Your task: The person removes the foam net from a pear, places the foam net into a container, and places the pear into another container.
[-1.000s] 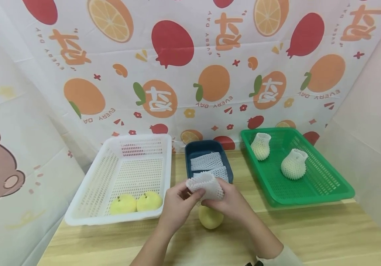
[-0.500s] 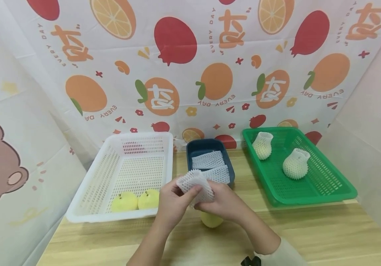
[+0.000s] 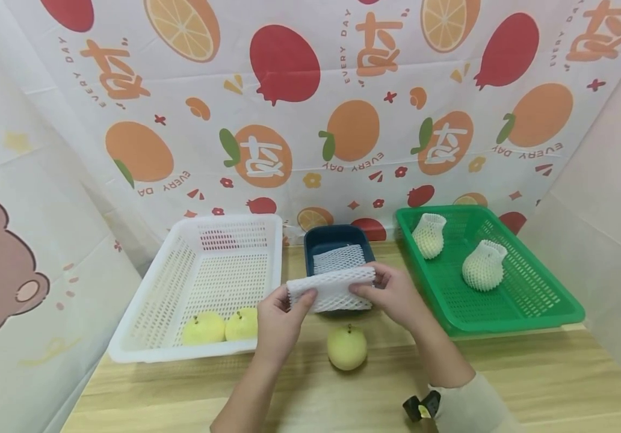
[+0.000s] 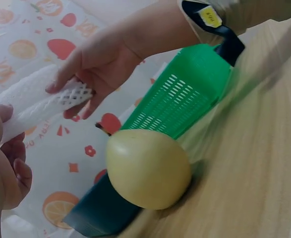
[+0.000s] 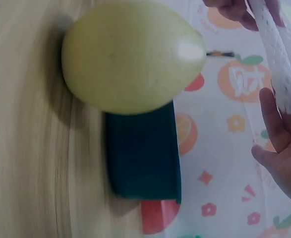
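White foam netting [image 3: 332,288] spans the lower centre of the head view, its left end pinched by the left hand [image 3: 279,325], its right end by the right hand [image 3: 395,296], both thumbs on the near side. Below it, a yellow-green pear [image 3: 347,349] stands stem-up on the table [image 3: 316,400], apart from both hands.

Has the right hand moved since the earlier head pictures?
Yes. In the head view, the right hand has moved rightward and a little farther forward, closer to the green basket.
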A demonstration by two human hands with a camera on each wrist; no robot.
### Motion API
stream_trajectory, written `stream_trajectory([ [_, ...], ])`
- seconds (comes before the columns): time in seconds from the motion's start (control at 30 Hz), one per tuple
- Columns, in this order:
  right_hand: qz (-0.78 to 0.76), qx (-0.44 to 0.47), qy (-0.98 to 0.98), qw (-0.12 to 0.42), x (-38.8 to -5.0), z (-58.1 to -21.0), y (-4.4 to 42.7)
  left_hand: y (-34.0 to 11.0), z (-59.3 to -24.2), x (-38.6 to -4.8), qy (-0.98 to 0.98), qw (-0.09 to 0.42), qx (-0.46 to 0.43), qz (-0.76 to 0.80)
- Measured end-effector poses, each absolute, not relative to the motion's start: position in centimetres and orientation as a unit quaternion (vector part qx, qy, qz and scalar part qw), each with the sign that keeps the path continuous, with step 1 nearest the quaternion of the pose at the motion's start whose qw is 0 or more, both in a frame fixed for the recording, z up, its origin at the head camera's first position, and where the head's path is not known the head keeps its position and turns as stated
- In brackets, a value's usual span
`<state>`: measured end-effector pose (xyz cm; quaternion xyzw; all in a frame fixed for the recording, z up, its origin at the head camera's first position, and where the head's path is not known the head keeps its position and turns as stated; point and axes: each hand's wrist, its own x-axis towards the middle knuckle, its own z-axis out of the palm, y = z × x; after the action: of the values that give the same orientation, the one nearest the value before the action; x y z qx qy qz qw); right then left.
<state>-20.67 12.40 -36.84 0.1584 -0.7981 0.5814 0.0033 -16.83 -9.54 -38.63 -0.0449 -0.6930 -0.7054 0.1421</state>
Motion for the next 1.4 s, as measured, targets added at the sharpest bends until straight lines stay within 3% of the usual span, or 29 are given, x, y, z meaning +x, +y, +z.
stream_trajectory([
  [0.2, 0.627, 0.120, -0.770, 0.000, -22.3, -37.0, 13.1, -9.2, -39.5, -16.9, -0.729, 0.054, -0.061, -0.679],
  [0.5, 0.650, 0.053, -0.758, 0.025, -26.5, -37.6, 13.7, -8.7, -41.8, -16.7, -0.840, -0.058, -0.191, -0.505],
  [0.83, 0.561, 0.002, -0.828, 0.013, -30.9, -38.4, 12.1, -7.9, -43.2, -16.6, -0.872, -0.055, -0.214, -0.438],
  [1.03, 0.482, 0.013, -0.876, 0.024, -33.5, -38.6, 11.5, -7.8, -43.2, -16.5, -0.868, -0.054, -0.213, -0.445],
  [1.4, 0.420, 0.021, -0.907, -0.008, -36.6, -39.3, 10.9, -7.5, -43.3, -16.6, -0.861, -0.055, -0.222, -0.455],
])
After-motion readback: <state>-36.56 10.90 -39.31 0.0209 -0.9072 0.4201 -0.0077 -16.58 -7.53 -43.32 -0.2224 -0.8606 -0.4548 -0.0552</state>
